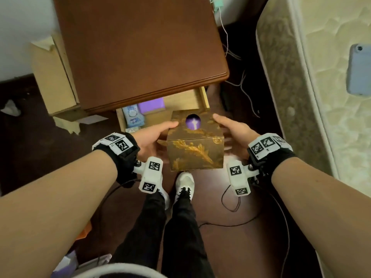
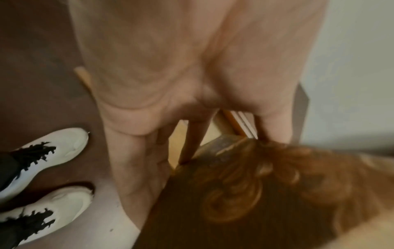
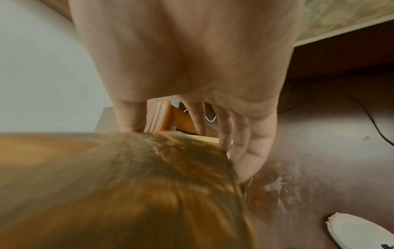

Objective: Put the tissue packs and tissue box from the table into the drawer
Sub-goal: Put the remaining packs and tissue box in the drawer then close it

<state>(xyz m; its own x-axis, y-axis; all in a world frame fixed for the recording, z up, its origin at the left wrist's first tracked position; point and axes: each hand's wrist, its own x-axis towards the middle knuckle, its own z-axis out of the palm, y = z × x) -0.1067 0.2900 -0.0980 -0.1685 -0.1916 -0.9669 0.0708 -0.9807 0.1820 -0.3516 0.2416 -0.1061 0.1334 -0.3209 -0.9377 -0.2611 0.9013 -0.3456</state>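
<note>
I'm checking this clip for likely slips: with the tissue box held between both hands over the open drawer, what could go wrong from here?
1. The tissue box is held only by side pressure from the left hand and right hand; it might slip.
2. The drawer is only partly open under the tabletop; the tall box may catch.
3. The tissue packs already take up the drawer's left part, which might crowd the box.

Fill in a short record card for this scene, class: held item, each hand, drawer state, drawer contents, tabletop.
Held item: gold-patterned tissue box, carried between both hands
Left hand: flat against the box's left side
Right hand: flat against its right side
Drawer: open
Drawer contents: blue tissue pack, purple pack
Tabletop: nothing on the visible part
</note>
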